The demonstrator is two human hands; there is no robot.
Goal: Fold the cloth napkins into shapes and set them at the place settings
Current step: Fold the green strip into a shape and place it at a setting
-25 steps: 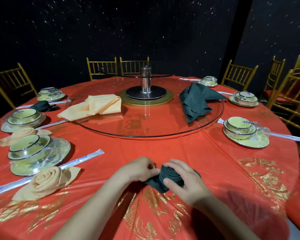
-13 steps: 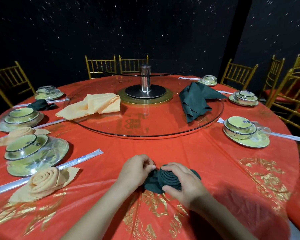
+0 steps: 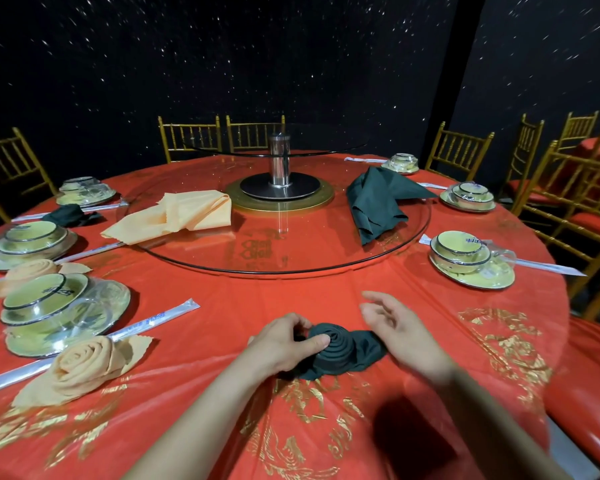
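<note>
Left hand [image 3: 284, 344]: at the left side of the rolled green napkin [image 3: 340, 353], fingers curled, thumb laid on the coil's edge, pinching it.
Right hand [image 3: 397, 329]: just right of the napkin, fingers loosely spread, holding nothing.
Forearms: bare, converging on the napkin from below.

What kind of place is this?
Likely a restaurant banquet room: a large round table in red cloth, a glass turntable at its centre, wrapped bowl sets at the seats, gold chairs around.

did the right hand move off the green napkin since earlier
Yes. The right hand has come off the green napkin, shifting away toward the rim of the glass turntable.
</note>
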